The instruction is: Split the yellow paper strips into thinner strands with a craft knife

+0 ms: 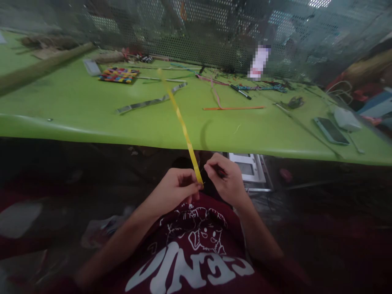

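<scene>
Between the thumb and fingers of my left hand (182, 185) is the lower end of a long yellow strip (184, 131). The strip rises from there, leaning away over the green table's front edge. My right hand (226, 177) is just to the right of that end, closed in a pinch and apart from my left hand. A fine pale line, perhaps thread or a needle, shows near its fingertips. Something dark with a bit of red (221, 173) shows within its curled fingers; its kind is unclear. Both hands are in front of my dark red shirt (208, 220), below table height.
On the green table (92, 122) lie a grey patterned strip (147, 104), a colourful woven piece (119, 75), an orange strip (234, 108), a black pen (241, 92) and a phone (330, 130). A perforated metal panel (214, 49) stands behind. Below is a white frame (249, 167).
</scene>
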The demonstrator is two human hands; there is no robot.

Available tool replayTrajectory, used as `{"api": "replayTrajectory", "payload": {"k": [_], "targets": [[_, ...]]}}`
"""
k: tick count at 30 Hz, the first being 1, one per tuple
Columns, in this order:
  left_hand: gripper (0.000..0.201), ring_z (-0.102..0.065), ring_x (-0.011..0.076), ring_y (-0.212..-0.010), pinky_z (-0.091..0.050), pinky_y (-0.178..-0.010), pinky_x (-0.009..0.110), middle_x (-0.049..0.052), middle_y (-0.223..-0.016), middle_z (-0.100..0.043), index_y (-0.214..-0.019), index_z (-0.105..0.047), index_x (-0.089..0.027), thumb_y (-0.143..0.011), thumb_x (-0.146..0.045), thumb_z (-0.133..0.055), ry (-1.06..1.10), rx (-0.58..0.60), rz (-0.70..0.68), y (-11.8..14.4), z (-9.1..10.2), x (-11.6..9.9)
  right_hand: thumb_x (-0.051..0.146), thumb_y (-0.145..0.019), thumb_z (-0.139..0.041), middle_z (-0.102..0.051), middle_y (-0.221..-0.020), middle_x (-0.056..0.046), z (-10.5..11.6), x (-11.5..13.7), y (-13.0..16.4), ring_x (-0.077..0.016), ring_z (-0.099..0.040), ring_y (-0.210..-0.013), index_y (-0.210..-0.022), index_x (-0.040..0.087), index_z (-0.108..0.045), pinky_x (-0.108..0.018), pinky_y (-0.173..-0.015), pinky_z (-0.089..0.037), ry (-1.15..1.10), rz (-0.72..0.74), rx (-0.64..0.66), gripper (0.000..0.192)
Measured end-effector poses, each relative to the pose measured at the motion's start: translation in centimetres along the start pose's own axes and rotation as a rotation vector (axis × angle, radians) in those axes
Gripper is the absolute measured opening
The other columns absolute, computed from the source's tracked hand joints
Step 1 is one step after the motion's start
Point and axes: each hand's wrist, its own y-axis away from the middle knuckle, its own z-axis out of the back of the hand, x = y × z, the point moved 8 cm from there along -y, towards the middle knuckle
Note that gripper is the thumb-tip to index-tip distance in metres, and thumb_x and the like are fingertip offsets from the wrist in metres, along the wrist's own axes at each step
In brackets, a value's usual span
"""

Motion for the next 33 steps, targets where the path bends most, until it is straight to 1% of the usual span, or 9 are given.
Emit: {"api": "replayTrajectory", "payload": {"k": [4, 8, 16, 21, 23, 27, 29, 31, 33], "targets": [[0.018, -0.046, 0.0057, -0.041, -0.031, -0.043, 0.018, -0.003, -0.053, -0.062, -0.066, -0.059, -0.015, -0.077, -0.024, -0.071, 0.059, -0.042, -0.008, 0.0, 0.5, -0.1, 0.017, -0.094, -0.054, -0.052, -0.074, 0.001, 0.2, -0.1, -0.4, -0.0083, -0.046, -0.067, -0.082, 0.017, -0.056, -0.022, -0.061, -0.037, -0.066, 0.008, -0.003, 0.012], [0.02, -0.046, 0.0059, -0.041, -0.032, -0.043, 0.018, -0.004, -0.052, -0.061, -0.065, -0.058, -0.015, -0.077, -0.025, -0.071, 0.035, 0.022, 0.022, 0.2, -0.1, -0.1, 0.018, -0.094, -0.054, -0.055, -0.076, 0.0, 0.6, -0.3, -0.7, -0.009, -0.049, -0.069, -0.083, 0.017, -0.057, -0.023, -0.063, -0.04, -0.058, 0.027, -0.072, 0.011], [0.016, -0.051, 0.0078, -0.048, -0.039, -0.048, 0.02, -0.002, -0.06, -0.063, -0.073, -0.06, -0.015, -0.082, -0.026, -0.065, -0.051, 0.204, 0.059, 0.8, -2.8, 1.1, 0.011, -0.091, -0.051, -0.053, -0.078, -0.001, 2.1, 0.9, -3.0, -0.0104, -0.047, -0.071, -0.082, 0.017, -0.053, -0.023, -0.067, -0.038, 0.372, 0.254, -0.122, 0.012], [0.019, -0.05, 0.0077, -0.049, -0.038, -0.048, 0.019, -0.002, -0.061, -0.062, -0.072, -0.058, -0.016, -0.085, -0.028, -0.063, -0.098, 0.344, 0.07, 1.8, -4.3, 1.8, 0.013, -0.093, -0.05, -0.054, -0.079, -0.002, 4.6, 2.5, -4.9, -0.0106, -0.047, -0.069, -0.082, 0.017, -0.053, -0.023, -0.065, -0.036, 0.613, 0.289, -0.177, 0.012], [0.019, -0.05, 0.0083, -0.051, -0.037, -0.05, 0.019, -0.001, -0.062, -0.061, -0.072, -0.059, -0.016, -0.086, -0.028, -0.062, -0.147, 0.417, 0.043, 2.2, -4.7, 1.8, 0.014, -0.093, -0.051, -0.056, -0.079, -0.002, 5.9, 3.2, -5.9, -0.0106, -0.047, -0.068, -0.081, 0.017, -0.054, -0.023, -0.064, -0.035, 0.732, 0.271, -0.217, 0.012], [0.016, -0.051, 0.0108, -0.061, -0.039, -0.058, 0.022, -0.001, -0.065, -0.06, -0.07, -0.064, -0.015, -0.083, -0.025, -0.063, -0.277, 0.524, -0.102, 3.0, -5.4, 1.2, 0.014, -0.091, -0.055, -0.061, -0.082, -0.005, 9.7, 3.6, -9.1, -0.0103, -0.048, -0.071, -0.077, 0.015, -0.058, -0.025, -0.065, -0.032, 0.984, 0.197, -0.271, 0.014], [0.015, -0.051, 0.0114, -0.063, -0.041, -0.06, 0.023, -0.001, -0.066, -0.06, -0.071, -0.065, -0.016, -0.083, -0.024, -0.063, -0.278, 0.575, -0.12, 3.4, -5.7, 1.7, 0.016, -0.092, -0.055, -0.065, -0.088, -0.008, 12.6, 2.5, -11.4, -0.0101, -0.051, -0.075, -0.08, 0.013, -0.062, -0.026, -0.068, -0.031, 1.099, 0.11, -0.313, 0.014], [0.017, -0.052, 0.0112, -0.062, -0.041, -0.059, 0.023, 0.0, -0.066, -0.06, -0.07, -0.065, -0.015, -0.083, -0.026, -0.064, -0.244, 0.605, -0.094, 3.7, -5.9, 2.8, 0.024, -0.096, -0.051, -0.066, -0.095, -0.012, 16.2, 0.9, -13.9, -0.0102, -0.054, -0.081, -0.088, 0.008, -0.066, -0.026, -0.072, -0.031, 1.167, 0.017, -0.38, 0.023], [0.022, -0.052, 0.0103, -0.057, -0.04, -0.055, 0.022, 0.0, -0.064, -0.061, -0.071, -0.064, -0.014, -0.086, -0.031, -0.063, -0.177, 0.578, -0.004, 3.7, -5.6, 4.5, 0.03, -0.098, -0.05, -0.068, -0.097, -0.013, 20.1, -1.5, -16.1, -0.0086, -0.056, -0.083, -0.098, 0.004, -0.068, -0.027, -0.074, -0.032, 1.176, -0.113, -0.389, 0.032]]}}
